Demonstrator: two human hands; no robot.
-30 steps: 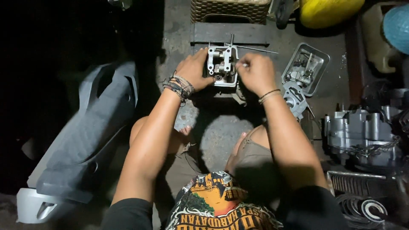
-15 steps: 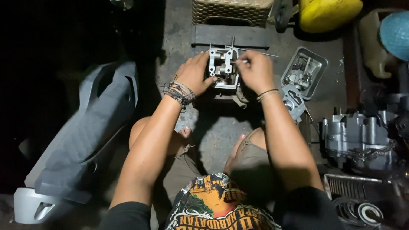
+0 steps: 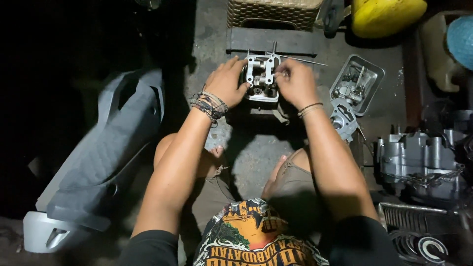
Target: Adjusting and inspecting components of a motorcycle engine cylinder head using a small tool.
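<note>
A small metal engine cylinder head (image 3: 261, 76) sits on the concrete floor between my hands. My left hand (image 3: 225, 81), with several bracelets on the wrist, grips its left side. My right hand (image 3: 295, 83) rests on its right side, fingertips pinched at the top edge of the part. Thin metal rods (image 3: 303, 60) stick out behind the head. I cannot tell whether the right fingers hold a small piece.
A grey plastic scooter body panel (image 3: 98, 157) lies at left. A metal tray (image 3: 357, 83) with small parts sits right of the hands, an engine case (image 3: 419, 160) further right. A flat dark board (image 3: 271, 42), a woven basket (image 3: 273, 12) and a yellow container (image 3: 387, 15) lie beyond.
Both hands stay on the cylinder head. The right fingers have shifted slightly toward its upper right edge; the view has moved a little.
</note>
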